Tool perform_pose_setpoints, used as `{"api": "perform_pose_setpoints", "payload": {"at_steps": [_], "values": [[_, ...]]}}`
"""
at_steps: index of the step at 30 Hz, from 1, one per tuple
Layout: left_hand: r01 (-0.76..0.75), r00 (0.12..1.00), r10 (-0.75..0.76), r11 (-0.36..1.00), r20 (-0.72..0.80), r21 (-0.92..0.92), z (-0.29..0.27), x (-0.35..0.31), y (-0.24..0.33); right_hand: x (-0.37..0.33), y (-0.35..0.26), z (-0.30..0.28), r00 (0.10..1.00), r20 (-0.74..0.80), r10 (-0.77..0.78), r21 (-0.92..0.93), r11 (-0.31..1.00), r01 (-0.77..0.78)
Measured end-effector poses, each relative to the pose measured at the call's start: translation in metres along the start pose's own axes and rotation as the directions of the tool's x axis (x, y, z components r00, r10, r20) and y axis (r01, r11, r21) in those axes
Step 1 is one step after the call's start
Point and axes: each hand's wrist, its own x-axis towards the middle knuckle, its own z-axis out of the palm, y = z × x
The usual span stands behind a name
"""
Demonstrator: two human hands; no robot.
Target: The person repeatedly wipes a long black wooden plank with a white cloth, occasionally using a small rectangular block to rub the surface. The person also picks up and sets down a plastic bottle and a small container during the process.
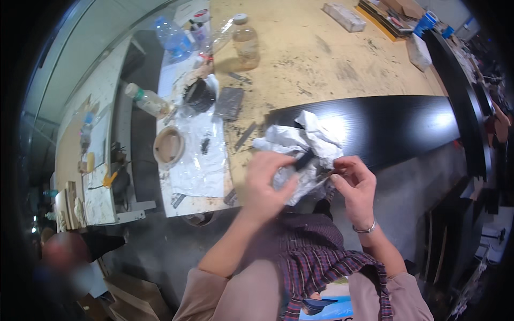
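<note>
A crumpled white cloth or paper is bunched up in front of me, over the near edge of a glossy black board. My left hand, a little smeared by motion, is closed with its thumb and fingers about a small dark flat piece that lies against the white bundle. From the other side, my right hand pinches the bundle's lower right edge between thumb and fingers. Whether another thin thing is caught in that pinch I cannot make out.
Left of the board are a black tub, a round tan bowl, a dark flat pad and plastic bottles on the scuffed worktable. A white wrapped block lies far off. A blurred person is at lower left.
</note>
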Motion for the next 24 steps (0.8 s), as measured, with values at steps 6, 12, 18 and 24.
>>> {"api": "perform_pose_setpoints", "payload": {"at_steps": [6, 12, 18, 24], "values": [[0.307, 0.947, -0.155, 0.689, -0.281, 0.656, -0.103, -0.068, -0.134, 0.028, -0.005, 0.01, 0.884, 0.246, -0.398, -0.783, 0.456, 0.423], [0.366, 0.922, -0.164, 0.667, -0.352, 0.649, -0.11, -0.09, -0.146, 0.032, 0.039, 0.04, 0.855, 0.495, -0.156, -0.83, 0.205, 0.519], [0.313, 0.93, -0.178, 0.842, -0.322, 0.44, -0.096, -0.066, -0.116, 0.002, 0.048, -0.004, 0.776, 0.589, -0.225, -0.78, 0.093, 0.619], [0.355, 0.897, -0.303, 0.928, -0.323, 0.115, -0.073, -0.036, -0.087, 0.026, 0.007, -0.166, 0.88, 0.014, -0.475, -0.999, -0.035, -0.003]]}}
